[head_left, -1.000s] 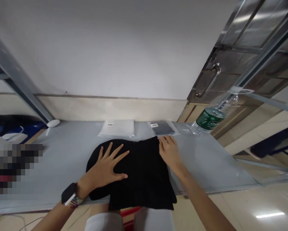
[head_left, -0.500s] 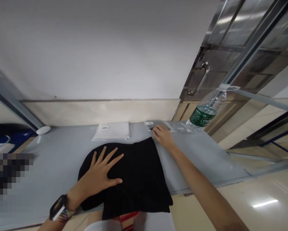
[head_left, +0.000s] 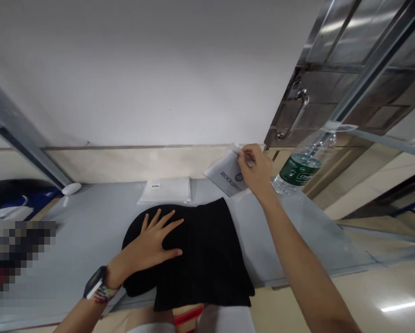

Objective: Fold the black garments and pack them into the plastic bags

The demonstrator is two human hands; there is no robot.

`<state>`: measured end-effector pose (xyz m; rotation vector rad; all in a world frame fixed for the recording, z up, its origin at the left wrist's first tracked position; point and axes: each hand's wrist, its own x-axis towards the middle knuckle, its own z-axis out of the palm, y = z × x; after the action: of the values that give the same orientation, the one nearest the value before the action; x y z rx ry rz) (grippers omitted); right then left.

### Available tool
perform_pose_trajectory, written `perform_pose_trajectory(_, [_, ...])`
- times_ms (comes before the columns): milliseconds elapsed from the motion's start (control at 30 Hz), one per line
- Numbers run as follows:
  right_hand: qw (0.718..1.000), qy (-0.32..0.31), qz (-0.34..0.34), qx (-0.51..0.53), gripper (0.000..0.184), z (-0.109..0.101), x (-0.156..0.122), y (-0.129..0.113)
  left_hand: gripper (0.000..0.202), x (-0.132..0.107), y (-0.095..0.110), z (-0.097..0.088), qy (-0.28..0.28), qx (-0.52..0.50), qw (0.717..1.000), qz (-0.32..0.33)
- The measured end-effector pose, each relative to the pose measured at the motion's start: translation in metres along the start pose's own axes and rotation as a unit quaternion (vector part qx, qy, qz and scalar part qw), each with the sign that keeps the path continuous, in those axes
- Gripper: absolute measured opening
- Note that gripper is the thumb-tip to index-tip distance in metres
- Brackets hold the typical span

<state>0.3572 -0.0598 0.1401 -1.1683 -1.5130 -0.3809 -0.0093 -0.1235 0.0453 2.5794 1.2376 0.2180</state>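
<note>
A left hand [head_left: 152,243] lies open, fingers spread, flat on a black garment [head_left: 207,259] at the desk's [head_left: 89,217] near edge. Above the far edge, the right hand [head_left: 258,171] pinches a grey pouch [head_left: 224,175] by its corner, clear of the surface. The dangling pouch likely needs a steadier grip next.

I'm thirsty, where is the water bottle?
In the head view, the water bottle is at the far right edge of the table, just right of the right hand, which holds a grey packet.

Bright, even indoor light, glare on the glossy floor [head_left: 398,306], wide-angle bending at edges, a pixelated patch left.
</note>
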Motion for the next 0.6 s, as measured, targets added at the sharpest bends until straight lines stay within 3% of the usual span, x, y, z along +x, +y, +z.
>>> perform_pose_trajectory(100, [0.995, -0.087, -0.022, 0.038, 0.005, -0.006, 0.007, -0.029, 0.06, 0.018, 0.021, -0.031, 0.099, -0.091, 0.99, 0.037])
perform_pose_trajectory(267, [0.966, -0.223, -0.028, 0.128, 0.005, 0.006, 0.005, -0.063, 0.036, 0.064, 0.052, -0.084, 0.292, -0.224, 0.928, 0.051])
perform_pose_trajectory(400, [0.95, -0.255, -0.012, 0.178, 0.007, 0.024, -0.002, -0.07, 0.016, 0.091, 0.049, -0.099, 0.313, -0.322, 0.892, 0.063])
perform_pose_trajectory(600, [0.935, -0.236, 0.019, 0.263, 0.011, 0.043, -0.026, -0.075, 0.017, 0.096, 0.036, -0.089, 0.28, -0.381, 0.876, 0.094])
